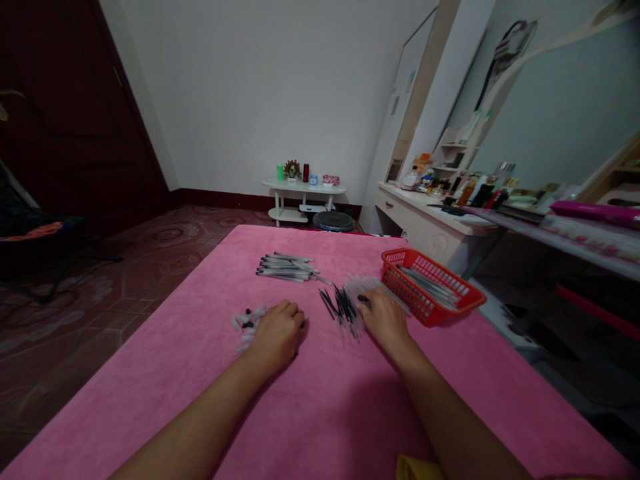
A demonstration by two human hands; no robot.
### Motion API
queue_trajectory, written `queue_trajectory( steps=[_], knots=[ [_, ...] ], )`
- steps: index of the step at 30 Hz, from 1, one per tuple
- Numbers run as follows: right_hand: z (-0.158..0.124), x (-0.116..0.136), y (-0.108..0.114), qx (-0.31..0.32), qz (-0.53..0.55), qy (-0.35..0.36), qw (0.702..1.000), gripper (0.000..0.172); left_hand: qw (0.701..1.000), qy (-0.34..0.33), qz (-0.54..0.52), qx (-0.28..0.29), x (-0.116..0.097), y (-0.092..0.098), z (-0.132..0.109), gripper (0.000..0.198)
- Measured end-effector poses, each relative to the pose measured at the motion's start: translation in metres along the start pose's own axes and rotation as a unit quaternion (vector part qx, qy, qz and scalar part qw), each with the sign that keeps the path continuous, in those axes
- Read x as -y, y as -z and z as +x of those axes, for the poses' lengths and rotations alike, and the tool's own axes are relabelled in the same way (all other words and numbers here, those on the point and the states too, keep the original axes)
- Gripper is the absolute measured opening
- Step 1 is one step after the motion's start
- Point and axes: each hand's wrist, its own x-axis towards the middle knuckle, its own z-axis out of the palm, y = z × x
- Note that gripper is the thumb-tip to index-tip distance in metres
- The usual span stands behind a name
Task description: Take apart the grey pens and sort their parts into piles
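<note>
My left hand is closed, fingers curled under, beside a small pile of clear and black pen caps. A dark bit shows under its edge, but what it holds is hidden. My right hand is bent, its fingers closed at the clear pen barrels; a small dark piece shows at the fingertips, too small to name. Just left of that hand lie several black-tipped pen refills. Farther back, a heap of assembled pens rests on the pink cloth.
A red plastic basket holding more pens stands right of my right hand. Past the cloth's far edge are a round dark stool and a low white table. A dresser with bottles runs along the right.
</note>
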Motion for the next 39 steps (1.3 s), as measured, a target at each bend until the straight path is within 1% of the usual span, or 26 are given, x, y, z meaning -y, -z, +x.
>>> queue_trajectory(
  steps=[2, 3, 6, 9, 12, 14, 17, 19, 21, 22, 23, 24, 25, 26, 27, 28, 29, 30, 33, 34, 35, 36, 38, 39],
  knots=[
    [-0.001, 0.007, -0.005, -0.004, 0.029, 0.038, 0.999, 0.020, 0.999, 0.035, 0.019, -0.027, 0.004, 0.001, 0.000, 0.023],
    [-0.001, 0.010, -0.008, -0.005, 0.045, 0.056, 0.997, 0.019, 0.998, 0.042, 0.017, -0.043, 0.005, 0.001, 0.000, 0.024],
    [0.006, 0.023, -0.014, -0.004, 0.088, 0.098, 0.991, 0.017, 0.995, 0.038, -0.017, -0.088, 0.005, 0.001, -0.001, 0.022],
    [0.021, 0.037, -0.020, 0.007, 0.100, 0.119, 0.988, 0.022, 0.991, 0.031, -0.049, -0.118, 0.004, 0.003, -0.001, 0.022],
    [0.039, 0.049, -0.027, 0.022, 0.072, 0.126, 0.989, 0.029, 0.988, 0.031, -0.078, -0.129, 0.004, 0.005, -0.002, 0.023],
    [0.049, 0.055, -0.031, 0.045, 0.041, 0.121, 0.991, 0.032, 0.987, 0.030, -0.092, -0.131, 0.004, 0.006, -0.002, 0.023],
    [0.058, 0.063, -0.032, 0.083, 0.007, 0.112, 0.990, 0.032, 0.985, 0.025, -0.101, -0.134, 0.005, 0.007, -0.002, 0.023],
    [0.058, 0.067, -0.029, 0.068, 0.017, 0.112, 0.991, 0.028, 0.983, 0.021, -0.111, -0.142, 0.005, 0.007, -0.002, 0.023],
    [0.054, 0.070, -0.023, 0.023, 0.071, 0.111, 0.991, 0.024, 0.978, 0.016, -0.133, -0.160, 0.005, 0.008, -0.002, 0.022],
    [0.050, 0.072, -0.019, -0.002, 0.120, 0.107, 0.987, 0.023, 0.973, 0.018, -0.151, -0.174, 0.006, 0.008, -0.001, 0.021],
    [0.045, 0.074, -0.015, -0.022, 0.183, 0.101, 0.978, 0.024, 0.966, 0.026, -0.174, -0.189, 0.005, 0.008, -0.001, 0.020],
    [0.039, 0.077, -0.011, -0.035, 0.258, 0.092, 0.961, 0.023, 0.956, 0.042, -0.205, -0.204, 0.005, 0.008, -0.001, 0.021],
    [0.031, 0.079, -0.007, -0.042, 0.341, 0.079, 0.936, 0.022, 0.944, 0.066, -0.243, -0.215, 0.004, 0.008, 0.000, 0.021],
    [0.023, 0.082, -0.003, -0.041, 0.425, 0.062, 0.902, 0.021, 0.926, 0.096, -0.289, -0.222, 0.002, 0.008, 0.001, 0.023],
    [0.013, 0.085, 0.000, -0.029, 0.505, 0.041, 0.862, 0.019, 0.903, 0.129, -0.344, -0.223, 0.000, 0.008, 0.002, 0.025],
    [0.004, 0.087, 0.002, -0.014, 0.569, 0.016, 0.822, 0.018, 0.873, 0.157, -0.407, -0.219, -0.003, 0.007, 0.003, 0.026],
    [-0.005, 0.089, 0.002, 0.005, 0.616, -0.008, 0.788, 0.019, 0.836, 0.177, -0.475, -0.212, -0.006, 0.007, 0.004, 0.027],
    [-0.013, 0.091, 0.002, 0.030, 0.648, -0.032, 0.760, 0.021, 0.791, 0.188, -0.545, -0.206, -0.009, 0.007, 0.005, 0.028],
    [-0.031, 0.093, -0.004, 0.122, 0.702, -0.086, 0.696, 0.032, 0.639, 0.180, -0.724, -0.187, -0.019, 0.008, 0.007, 0.036],
    [-0.035, 0.093, -0.006, 0.160, 0.713, -0.092, 0.676, 0.035, 0.599, 0.177, -0.761, -0.177, -0.020, 0.008, 0.007, 0.038],
    [-0.038, 0.093, -0.009, 0.200, 0.722, -0.092, 0.655, 0.036, 0.569, 0.176, -0.786, -0.164, -0.021, 0.008, 0.007, 0.039],
    [-0.040, 0.093, -0.011, 0.240, 0.730, -0.088, 0.634, 0.037, 0.550, 0.175, -0.803, -0.148, -0.021, 0.009, 0.006, 0.038],
    [-0.043, 0.092, -0.014, 0.311, 0.743, -0.078, 0.587, 0.038, 0.530, 0.171, -0.823, -0.117, -0.019, 0.010, 0.005, 0.032],
    [-0.044, 0.092, -0.014, 0.336, 0.750, -0.076, 0.564, 0.038, 0.522, 0.166, -0.830, -0.105, -0.017, 0.010, 0.004, 0.029]
  ],
)
